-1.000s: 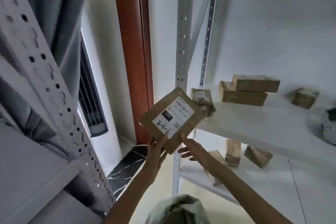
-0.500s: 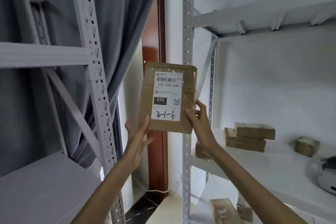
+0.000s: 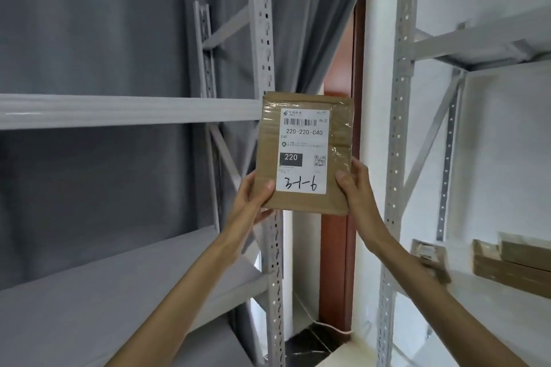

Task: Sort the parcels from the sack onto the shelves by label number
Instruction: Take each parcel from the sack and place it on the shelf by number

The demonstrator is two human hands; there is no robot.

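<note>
A flat brown cardboard parcel (image 3: 337, 143) is held upright in front of me, its white label facing me with "220" printed and "3-1-6" handwritten. My left hand (image 3: 253, 197) grips its lower left corner, thumb on the front. My right hand (image 3: 354, 185) grips its lower right edge, thumb on the front. The parcel hangs in the gap between two grey metal shelf units, level with the left unit's upper shelf (image 3: 128, 112). The sack is out of view.
The left unit's lower shelf (image 3: 119, 286) is a bare grey board. On the right unit's shelf (image 3: 489, 304) lie brown parcels (image 3: 512, 265) and a small one (image 3: 428, 253). Perforated uprights (image 3: 399, 128) flank the gap. A grey curtain (image 3: 298, 24) and a brown door frame (image 3: 343, 247) stand behind.
Both hands raised the parcel from a tilted, low position to upright at face height. My view turned up and left, away from the right shelf. My left thumb now lies on its front.
</note>
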